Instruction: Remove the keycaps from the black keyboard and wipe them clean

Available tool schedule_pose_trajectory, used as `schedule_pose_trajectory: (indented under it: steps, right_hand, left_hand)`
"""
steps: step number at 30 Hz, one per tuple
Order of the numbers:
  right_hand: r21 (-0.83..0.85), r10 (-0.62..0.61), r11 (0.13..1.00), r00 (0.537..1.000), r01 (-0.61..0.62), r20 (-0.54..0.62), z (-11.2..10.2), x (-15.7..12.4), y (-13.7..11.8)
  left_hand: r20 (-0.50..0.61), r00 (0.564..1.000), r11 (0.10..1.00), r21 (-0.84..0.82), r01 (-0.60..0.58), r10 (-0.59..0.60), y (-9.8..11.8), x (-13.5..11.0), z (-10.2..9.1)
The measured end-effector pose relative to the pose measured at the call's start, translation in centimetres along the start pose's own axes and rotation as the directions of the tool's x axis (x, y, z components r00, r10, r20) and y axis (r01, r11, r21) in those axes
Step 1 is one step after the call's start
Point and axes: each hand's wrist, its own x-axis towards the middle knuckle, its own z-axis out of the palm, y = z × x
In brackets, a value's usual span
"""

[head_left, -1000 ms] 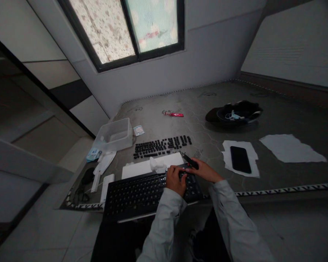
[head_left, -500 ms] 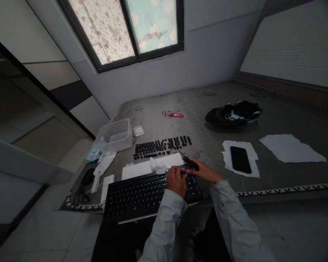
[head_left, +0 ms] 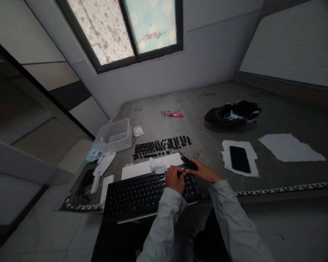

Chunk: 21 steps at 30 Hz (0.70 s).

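A black keyboard (head_left: 138,196) lies at the near edge of the grey mattress-like surface (head_left: 207,109). My left hand (head_left: 175,179) rests curled on the keyboard's right part, its fingers closed on something I cannot make out. My right hand (head_left: 205,173) sits just right of it, gripping a small black tool (head_left: 189,162) that points up and left. Rows of loose black keycaps (head_left: 161,146) lie beyond the keyboard. A white sheet (head_left: 150,167) with a crumpled tissue (head_left: 157,165) lies between keycaps and keyboard.
A clear plastic tub (head_left: 114,136) stands at the left. A black phone (head_left: 239,159) lies on white paper at the right, with another paper (head_left: 289,147) further right. A dark cap (head_left: 232,113) and a red packet (head_left: 173,114) lie farther back. A mouse (head_left: 86,176) sits at the left edge.
Both hands have stayed over the keyboard's right part, shifting only slightly. The view has drifted a little.
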Motion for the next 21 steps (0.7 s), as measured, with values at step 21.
schedule_pose_trajectory:
  steps: [21]
  right_hand:
    - [-0.083,-0.033,0.996,0.981,0.017,-0.19,0.2,0.6,-0.9]
  left_hand:
    - [-0.151,0.982,0.982,-0.168,0.087,-0.113,0.2,0.2,-1.2]
